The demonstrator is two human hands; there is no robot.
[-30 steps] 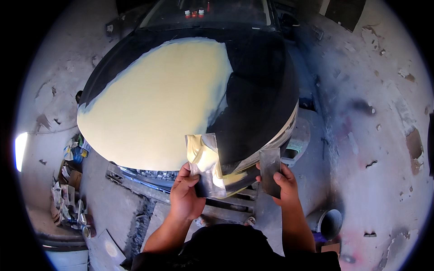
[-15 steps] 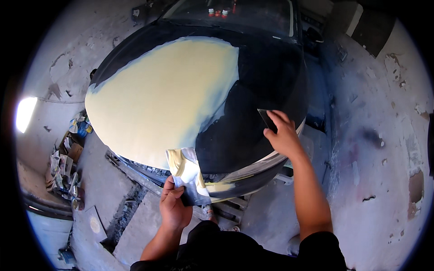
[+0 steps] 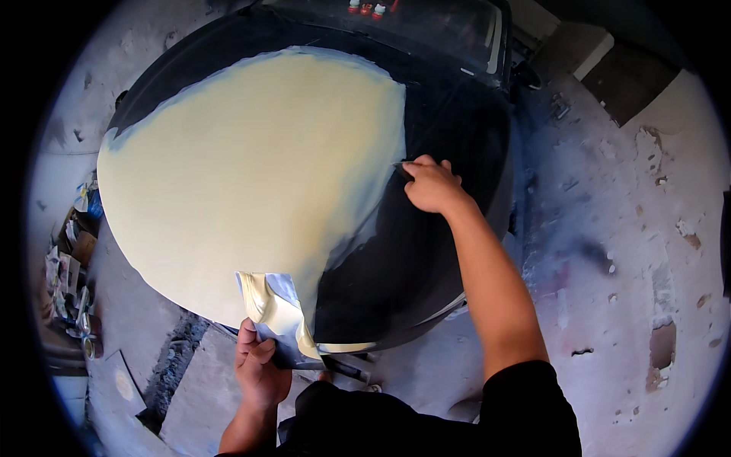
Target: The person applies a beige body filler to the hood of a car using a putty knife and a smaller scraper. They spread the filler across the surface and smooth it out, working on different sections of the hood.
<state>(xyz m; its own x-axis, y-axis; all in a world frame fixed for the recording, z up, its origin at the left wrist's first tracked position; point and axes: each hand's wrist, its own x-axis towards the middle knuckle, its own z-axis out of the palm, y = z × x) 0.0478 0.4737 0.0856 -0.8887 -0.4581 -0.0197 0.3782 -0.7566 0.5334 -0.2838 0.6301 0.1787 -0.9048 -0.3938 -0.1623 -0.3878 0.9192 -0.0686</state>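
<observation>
Before me is a black car hood with a large pale-yellow layer of body filler over its left and middle, thin and streaky along its right edge. My left hand grips a flat mixing board by its near edge, thumb on top; a mound of creamy filler lies on it. My right hand is closed on a thin dark putty spreader, mostly covered by the fingers. Its tip is at the filler's right border; whether it touches the hood is hard to tell.
The windshield is at the far end. Cartons, papers and cans are piled by the left wall. A dark grate-like trench crosses the floor at lower left. A stained, chipped pale wall runs along the right.
My right hand with the spreader has moved left and away from me, to the filler's edge. My left hand and the board sit lower and further left as the view has shifted.
</observation>
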